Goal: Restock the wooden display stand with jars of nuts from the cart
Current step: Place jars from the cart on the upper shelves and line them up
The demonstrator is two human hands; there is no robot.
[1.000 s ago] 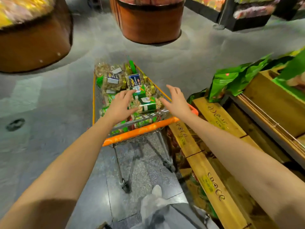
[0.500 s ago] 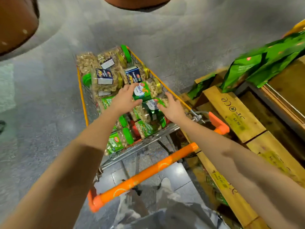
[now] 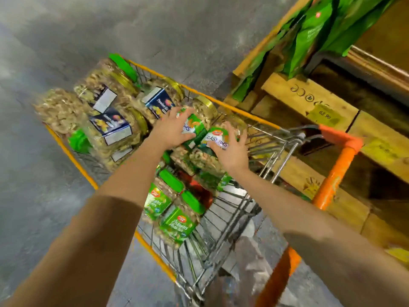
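- The left jar, clear plastic packed with pale nuts under a glossy green label, lies on its side atop the heap in the cart. The left grip curls over it, fingers fanned.
- Touching it, the right jar, of the same make, sits under the right grip, whose fingers curve round its far side.
- Blue-labelled jars with gold lids lie deeper in the cart, and green-lidded jars lie nearer.
- The cart is grey wire with a yellow rim and a round orange handle.
- The stand, of rough pale planks with stamped lettering, is just right of the cart and carries shiny green bags.
- The floor is grey and speckled.
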